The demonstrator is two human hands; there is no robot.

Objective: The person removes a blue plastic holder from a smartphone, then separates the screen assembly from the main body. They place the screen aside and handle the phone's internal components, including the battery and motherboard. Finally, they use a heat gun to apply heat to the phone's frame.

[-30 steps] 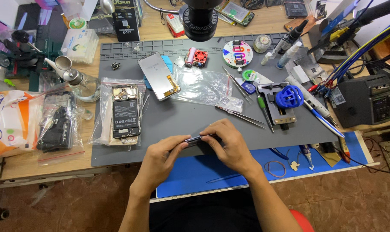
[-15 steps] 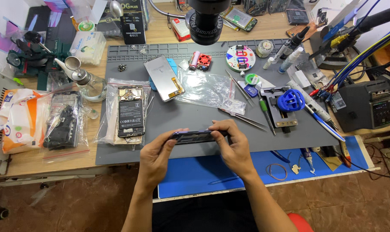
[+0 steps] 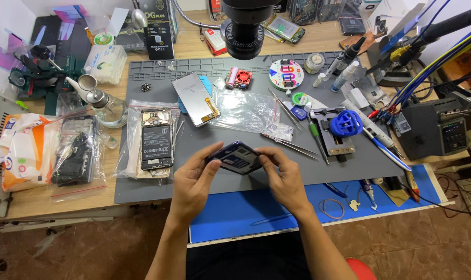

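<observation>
— What do the hands hold in the head view?
— Both the left hand (image 3: 194, 181) and the right hand (image 3: 284, 179) grip a dark phone (image 3: 235, 157), fingers closed on its ends, above the grey mat (image 3: 245, 129) near the counter's front edge.
— And nearby?
— Tweezers (image 3: 290, 144) lie just behind it; an opened phone (image 3: 156, 140) rests on plastic bags to the left.

The hands (image 3: 240, 179) cover both ends of the dark phone (image 3: 237, 157).
</observation>
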